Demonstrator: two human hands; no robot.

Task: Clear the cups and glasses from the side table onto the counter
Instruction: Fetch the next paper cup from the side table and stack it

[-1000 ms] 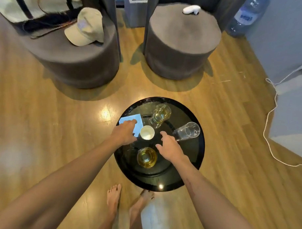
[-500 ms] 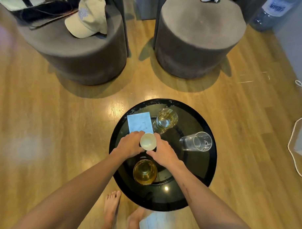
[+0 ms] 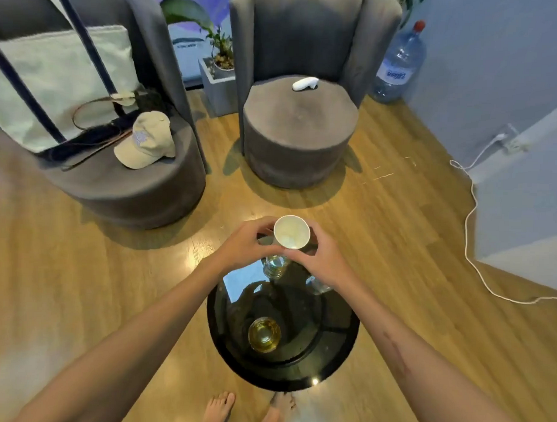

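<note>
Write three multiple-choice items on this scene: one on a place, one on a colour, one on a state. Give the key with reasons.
1. Where does the beige cap lie?
A. on the left chair's seat
B. on the floor
C. on the side table

2. What colour is the side table top?
A. white
B. black
C. red

3. How is the white cup held?
A. by the left hand alone
B. by nobody
C. by both hands

Key: 1 A, the cap rests on the grey seat. 2 B, the round top is glossy black. 3 C, left hand and right hand grip it above the table.
</note>
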